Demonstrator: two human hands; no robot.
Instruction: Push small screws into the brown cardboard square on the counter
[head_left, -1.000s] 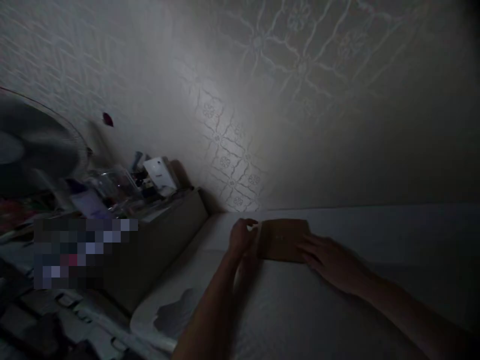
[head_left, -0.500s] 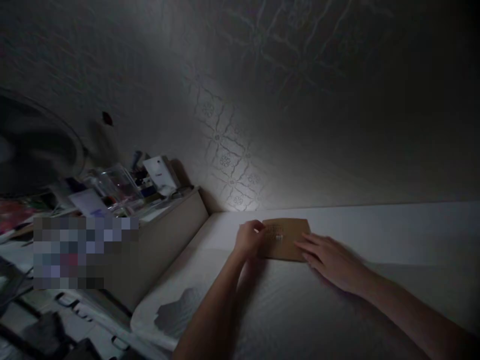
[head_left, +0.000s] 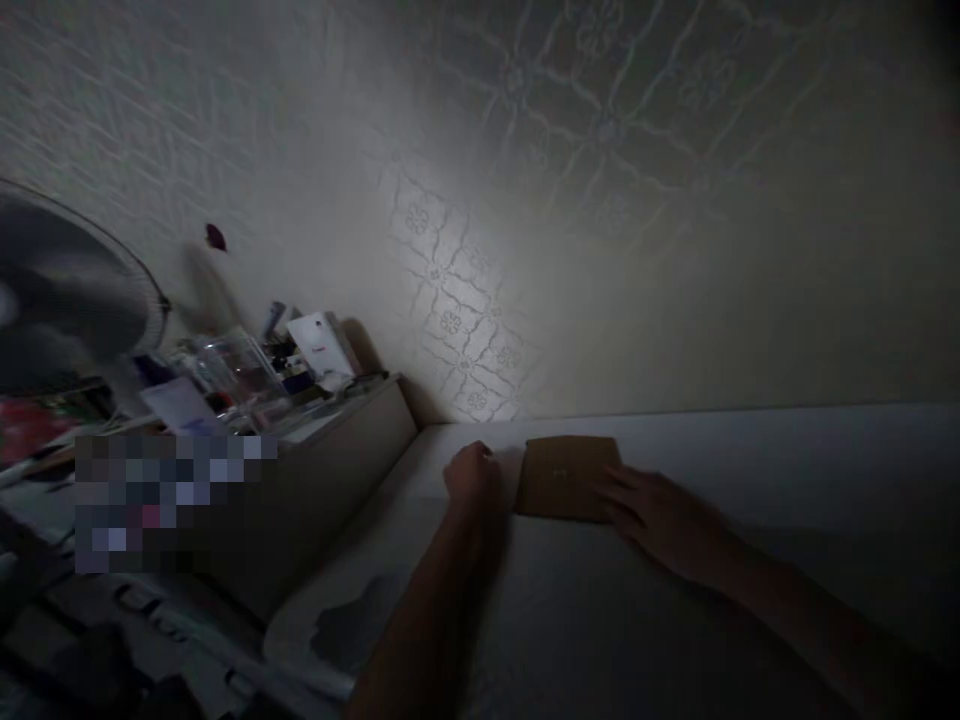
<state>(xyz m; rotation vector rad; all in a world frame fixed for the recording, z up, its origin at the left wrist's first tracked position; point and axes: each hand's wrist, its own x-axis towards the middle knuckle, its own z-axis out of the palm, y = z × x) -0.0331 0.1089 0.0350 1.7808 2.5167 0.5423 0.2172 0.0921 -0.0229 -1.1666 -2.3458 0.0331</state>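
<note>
A flat brown rectangular piece (head_left: 562,480), like cardboard or an envelope, lies on the white surface (head_left: 570,600) near the wall. My right hand (head_left: 652,515) rests on its right edge with the fingers stretched and apart. To the left of the brown piece is my left hand (head_left: 472,480), apart from it, with its fingers curled together. What those fingers hold, if anything, is too dark and small to make out. A small pale mark shows at the middle of the brown piece.
A white cabinet (head_left: 352,440) on the left carries a clear plastic organizer (head_left: 244,370), a white box (head_left: 322,343) and small items. A fan (head_left: 67,290) stands at the far left. Behind the surface rises a patterned wall (head_left: 637,250). A grey patch (head_left: 356,620) lies near the surface's left edge.
My left hand has moved left, off the brown piece's left edge. Printed-looking marks beside that hand no longer show. My right hand has stayed in place. The wall looks brighter.
</note>
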